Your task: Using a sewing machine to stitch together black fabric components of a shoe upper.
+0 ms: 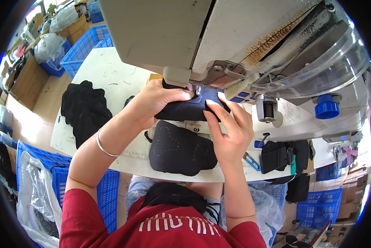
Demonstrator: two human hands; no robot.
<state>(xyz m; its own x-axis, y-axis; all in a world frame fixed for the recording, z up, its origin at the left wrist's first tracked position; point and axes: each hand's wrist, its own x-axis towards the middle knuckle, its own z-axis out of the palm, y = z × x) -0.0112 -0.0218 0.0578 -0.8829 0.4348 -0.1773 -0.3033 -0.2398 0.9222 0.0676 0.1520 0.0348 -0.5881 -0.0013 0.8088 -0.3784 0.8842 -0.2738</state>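
Observation:
A dark navy fabric piece (pixel 181 110) lies under the presser foot (pixel 197 89) of a white sewing machine (pixel 160 35). My left hand (pixel 157 101) grips its left side, thumb on top, the other fingers partly hidden behind it. At the right side my right hand (pixel 231 128) pinches the same piece with bent fingers, close to the foot. Just below, towards me, a black fabric piece (pixel 179 149) with pale stitched or chalked lines lies flat on the white table (pixel 131 162). The needle tip is too small to make out.
Black fabric pieces are heaped (pixel 86 109) at the table's left. To the right lie a blue-handled cutter (pixel 251 161) and a black phone-like object (pixel 273 160). Blue crates (pixel 109 194) stand beside the table, one with clear plastic. A bobbin winder (pixel 267 108) juts from the machine.

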